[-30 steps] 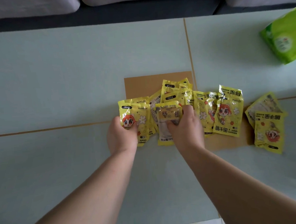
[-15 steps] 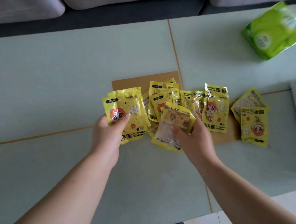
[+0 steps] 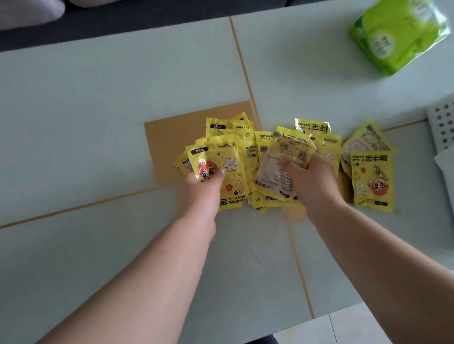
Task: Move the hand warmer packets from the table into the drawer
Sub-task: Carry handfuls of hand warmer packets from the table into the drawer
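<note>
Centrally, left hand (image 3: 199, 197) gripping fox-print hand warmer packet (image 3: 217, 169), thumb across its face; right hand (image 3: 311, 182) clutching back-facing packet (image 3: 281, 166) above table (image 3: 84, 114); finger undersides hidden, white perforated drawer (image 3: 450, 123) cropped.

left hand (image 3: 199, 197) grips yellow packet (image 3: 221, 169) | right hand (image 3: 314, 183) grips packet back-side up (image 3: 281, 166) | table (image 3: 85, 127)
</note>
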The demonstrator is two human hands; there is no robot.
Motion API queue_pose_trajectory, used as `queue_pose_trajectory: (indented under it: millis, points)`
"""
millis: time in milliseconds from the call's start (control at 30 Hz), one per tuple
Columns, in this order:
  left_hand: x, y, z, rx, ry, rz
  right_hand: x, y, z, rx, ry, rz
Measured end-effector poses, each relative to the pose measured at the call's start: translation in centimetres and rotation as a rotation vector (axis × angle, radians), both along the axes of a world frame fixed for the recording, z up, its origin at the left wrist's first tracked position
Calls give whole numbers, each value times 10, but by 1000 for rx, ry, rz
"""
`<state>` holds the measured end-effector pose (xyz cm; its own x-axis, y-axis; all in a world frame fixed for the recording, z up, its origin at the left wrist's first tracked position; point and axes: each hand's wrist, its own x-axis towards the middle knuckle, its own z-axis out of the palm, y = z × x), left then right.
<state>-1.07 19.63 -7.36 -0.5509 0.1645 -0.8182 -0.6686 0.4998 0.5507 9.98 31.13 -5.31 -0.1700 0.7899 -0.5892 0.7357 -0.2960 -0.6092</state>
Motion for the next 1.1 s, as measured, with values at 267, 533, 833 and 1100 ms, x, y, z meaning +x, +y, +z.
queue_pose_trajectory:
  millis: [267,533,833,1100]
  points:
    - [4,18,5,-66,76,-63,-6,10,-10,36,-109,182]
    - [12,13,16,-57,185,-116,-1,11,-14,57,-109,149]
    - [10,-15,17,11,107,2,15,-1,-20,-91,63,-14]
    - [-7,-41,29,224,0,58,44,-16,-12,-147,370,-243]
